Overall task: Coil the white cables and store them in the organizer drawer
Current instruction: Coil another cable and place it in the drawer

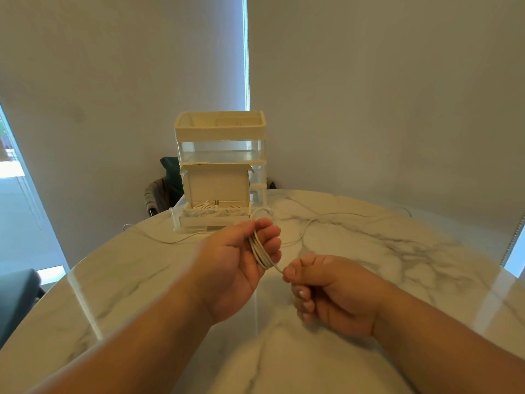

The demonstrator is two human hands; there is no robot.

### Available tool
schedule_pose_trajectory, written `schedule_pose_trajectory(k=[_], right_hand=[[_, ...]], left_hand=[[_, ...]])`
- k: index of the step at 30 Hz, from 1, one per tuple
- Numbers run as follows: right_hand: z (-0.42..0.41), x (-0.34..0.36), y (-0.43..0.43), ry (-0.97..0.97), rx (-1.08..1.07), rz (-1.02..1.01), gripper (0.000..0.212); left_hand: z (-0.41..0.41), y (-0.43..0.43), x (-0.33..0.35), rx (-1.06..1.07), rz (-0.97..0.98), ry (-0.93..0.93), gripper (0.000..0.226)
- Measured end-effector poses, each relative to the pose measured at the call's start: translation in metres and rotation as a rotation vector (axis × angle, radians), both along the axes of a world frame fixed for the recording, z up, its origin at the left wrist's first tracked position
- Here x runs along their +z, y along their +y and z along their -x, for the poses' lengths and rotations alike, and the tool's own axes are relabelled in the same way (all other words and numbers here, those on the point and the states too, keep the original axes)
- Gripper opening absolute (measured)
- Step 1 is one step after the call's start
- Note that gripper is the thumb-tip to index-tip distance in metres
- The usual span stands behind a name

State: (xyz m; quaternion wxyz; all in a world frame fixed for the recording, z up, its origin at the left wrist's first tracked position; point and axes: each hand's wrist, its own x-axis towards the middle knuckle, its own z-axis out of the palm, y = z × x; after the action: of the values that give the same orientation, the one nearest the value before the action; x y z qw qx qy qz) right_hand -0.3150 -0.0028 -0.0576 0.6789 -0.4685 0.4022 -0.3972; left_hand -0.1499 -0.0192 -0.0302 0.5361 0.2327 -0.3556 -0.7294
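Step in hand: coiling, mid-wind. The left hand is held palm up over the desk, fingers curled, with several turns of white cable wrapped round them. The right hand sits just beside it, nearer the camera, and pinches the strand coming off the coil between thumb and forefinger, the other fingers curled in. Both hands are closed on the same cable, close together but not touching.

The organizer stands at the far edge of the desk with its bottom drawer pulled out. In the drawer sits an open box, lid up, with white cables already inside. A loose cable run lies on the desk to the right and heads toward the left fingers. Cannot tell if it is this cable's tail. Another thin cable lies left of the drawer.

Judgement: the task is partly done, with some cables stored, this one not finished and at least one still on the desk. The next move calls for the right hand to carry the strand round the left fingers again, keeping light tension so the turns do not slip. After that the end needs securing, and the coil goes into the drawer.
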Motion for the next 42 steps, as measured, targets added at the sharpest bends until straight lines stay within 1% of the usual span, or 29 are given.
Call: schedule_pose_trajectory(k=[2,6,7,8,10,11,12,13,15,17,18,19,20,22,24,27,28,30,32,35,36,39,40,42], right_hand=[[0.000,-0.004,-0.001,0.022,0.009,-0.002,0.013],[0.001,-0.009,-0.001,0.083,0.018,0.061,0.028],[0.000,-0.008,-0.001,0.095,0.006,0.080,0.036],[-0.001,-0.007,-0.001,0.102,-0.030,0.097,0.050],[0.000,-0.003,-0.006,0.142,-0.179,0.178,0.079],[0.002,0.001,-0.007,0.190,-0.265,0.251,0.084],[0.004,0.005,-0.007,0.254,-0.346,0.338,0.083],[0.007,0.010,-0.006,0.333,-0.417,0.431,0.077],[0.012,0.014,-0.002,0.514,-0.498,0.659,0.059],[0.015,0.015,0.000,0.693,-0.480,0.856,0.045],[0.014,0.014,-0.001,0.750,-0.449,0.906,0.037],[0.012,0.013,-0.001,0.783,-0.419,0.908,0.029],[0.010,0.012,-0.001,0.784,-0.398,0.868,0.023],[0.010,0.014,-0.001,0.710,-0.380,0.732,0.018],[0.011,0.019,0.001,0.562,-0.332,0.584,0.015],[0.012,0.027,0.005,0.243,-0.197,0.321,0.012],[0.011,0.027,0.006,0.182,-0.154,0.253,0.010],[0.005,0.027,0.010,0.156,-0.088,0.176,0.008],[0.001,0.024,0.012,0.149,-0.069,0.143,0.008],[-0.001,0.022,0.011,0.124,-0.075,0.114,0.028],[-0.001,0.022,0.011,0.119,-0.065,0.120,0.031],[-0.001,0.021,0.011,0.225,-0.007,0.195,0.030],[-0.001,0.020,0.011,0.251,0.007,0.221,0.026],[-0.003,0.019,0.012,0.236,0.024,0.248,0.020]], left_hand=[[0.000,0.000,-0.001,-0.012,-0.002,0.005,0.027],[0.002,0.002,-0.002,-0.126,0.014,-0.012,0.018],[0.002,0.003,-0.002,-0.148,0.013,-0.016,0.018],[0.001,0.004,-0.001,-0.165,0.016,-0.020,0.018],[-0.001,0.005,0.001,-0.187,0.030,-0.042,0.019],[-0.002,0.004,0.002,-0.193,0.037,-0.058,0.019],[-0.003,0.004,0.002,-0.196,0.045,-0.078,0.018],[-0.004,0.003,0.002,-0.200,0.052,-0.102,0.018],[-0.005,0.003,0.000,-0.225,0.058,-0.150,0.020],[-0.004,0.004,-0.001,-0.261,0.052,-0.186,0.023],[-0.004,0.004,-0.002,-0.275,0.050,-0.199,0.023],[-0.003,0.005,-0.002,-0.280,0.049,-0.214,0.024],[-0.003,0.005,-0.002,-0.277,0.051,-0.235,0.024],[-0.005,0.003,-0.002,-0.250,0.060,-0.284,0.025],[-0.006,0.001,-0.003,-0.208,0.067,-0.320,0.026],[-0.005,0.000,-0.005,-0.171,0.082,-0.342,0.026],[-0.004,0.000,-0.005,-0.172,0.095,-0.338,0.024],[-0.003,0.001,-0.006,-0.184,0.115,-0.317,0.020],[-0.003,0.001,-0.006,-0.204,0.108,-0.303,0.017],[-0.004,0.000,-0.007,-0.240,0.112,-0.307,0.022],[-0.005,-0.001,-0.007,-0.259,0.118,-0.307,0.024],[-0.011,-0.001,-0.007,-0.374,0.131,-0.286,0.023],[-0.013,-0.002,-0.006,-0.427,0.129,-0.261,0.022],[-0.016,-0.003,-0.006,-0.509,0.125,-0.222,0.018]])
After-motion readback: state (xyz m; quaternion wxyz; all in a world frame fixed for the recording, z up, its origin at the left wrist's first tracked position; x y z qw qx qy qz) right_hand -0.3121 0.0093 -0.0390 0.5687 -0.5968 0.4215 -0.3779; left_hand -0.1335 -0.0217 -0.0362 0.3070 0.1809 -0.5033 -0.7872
